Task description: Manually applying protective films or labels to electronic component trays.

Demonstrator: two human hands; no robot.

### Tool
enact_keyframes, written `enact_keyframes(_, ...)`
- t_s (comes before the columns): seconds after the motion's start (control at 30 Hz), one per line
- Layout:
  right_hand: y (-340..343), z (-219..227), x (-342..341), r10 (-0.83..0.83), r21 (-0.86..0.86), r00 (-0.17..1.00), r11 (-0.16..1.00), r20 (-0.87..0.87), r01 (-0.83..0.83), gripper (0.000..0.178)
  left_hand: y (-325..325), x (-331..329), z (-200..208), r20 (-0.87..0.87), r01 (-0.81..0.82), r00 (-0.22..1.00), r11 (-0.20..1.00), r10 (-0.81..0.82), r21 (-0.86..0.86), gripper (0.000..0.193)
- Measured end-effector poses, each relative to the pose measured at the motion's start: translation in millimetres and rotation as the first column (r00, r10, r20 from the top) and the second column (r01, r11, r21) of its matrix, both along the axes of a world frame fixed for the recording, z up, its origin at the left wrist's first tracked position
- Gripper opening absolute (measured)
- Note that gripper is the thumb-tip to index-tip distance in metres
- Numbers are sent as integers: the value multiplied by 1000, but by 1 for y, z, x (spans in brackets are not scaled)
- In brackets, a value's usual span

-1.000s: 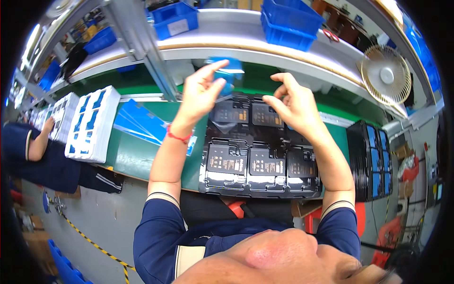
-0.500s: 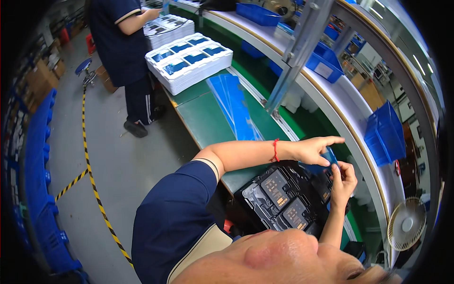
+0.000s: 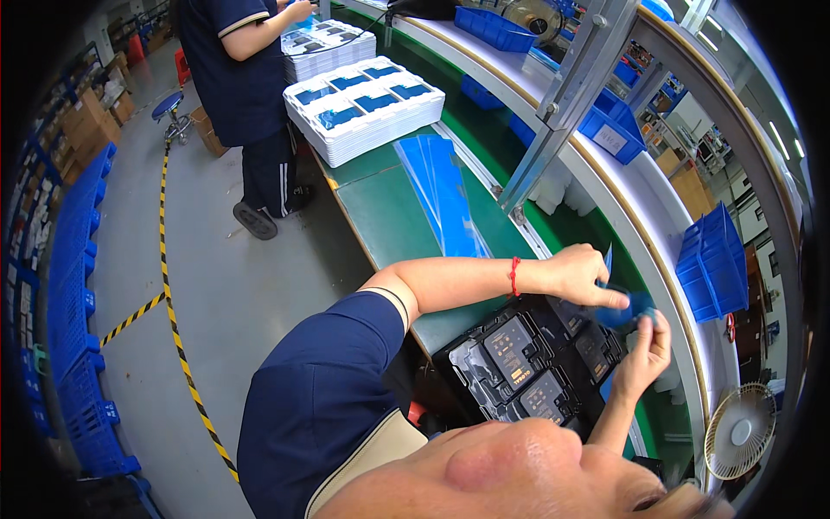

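My left hand (image 3: 577,277), with a red cord bracelet at the wrist, has its fingers curled and its thumb stretched toward the right. A small blue film-like piece (image 3: 624,313), smeared by motion, is pinched between it and my right hand (image 3: 645,356). The right hand's thumb and fingertips close on the piece's lower right edge. Just below the hands, a black tray (image 3: 471,391) lies on the green table, bearing several flat dark rectangular battery-like parts (image 3: 510,348). Part of the tray is hidden behind my head and right forearm.
Long blue film sheets (image 3: 437,195) lie fanned on the green table (image 3: 367,216). Stacked white trays (image 3: 372,130) stand beyond, near a co-worker (image 3: 220,69). A metal post (image 3: 562,112), a curved shelf with blue bins (image 3: 713,264) and a fan (image 3: 739,431) bound the right side.
My left hand's fingers, stretched out before, have curled in. The blue piece has moved slightly down and right with both hands, uncovering more of the dark parts. The view has shifted slightly.
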State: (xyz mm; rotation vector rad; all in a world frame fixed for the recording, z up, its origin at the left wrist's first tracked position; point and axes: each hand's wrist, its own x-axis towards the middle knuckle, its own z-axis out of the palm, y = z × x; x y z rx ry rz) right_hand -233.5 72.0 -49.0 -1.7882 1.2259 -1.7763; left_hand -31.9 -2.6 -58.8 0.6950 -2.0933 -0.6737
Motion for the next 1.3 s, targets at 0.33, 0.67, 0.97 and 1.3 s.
enact_keyframes(0.33,-6,7,-19,85,23,956,995,282,-95,30,-32,34,12,-109,-425,903,901,415,-87,51)
enact_keyframes(0.67,9,0,23,143,332,947,942,-288,-41,66,-6,11,2,23,231,973,966,-230,-115,47)
enact_keyframes(0.97,7,-4,1,19,474,997,879,76,-53,12,-9,10,6,-47,78,996,997,-79,-26,25)
enact_keyframes(1.3,8,16,-16,-47,489,992,872,118,-17,12,-22,30,17,-170,-144,977,988,133,-59,32)
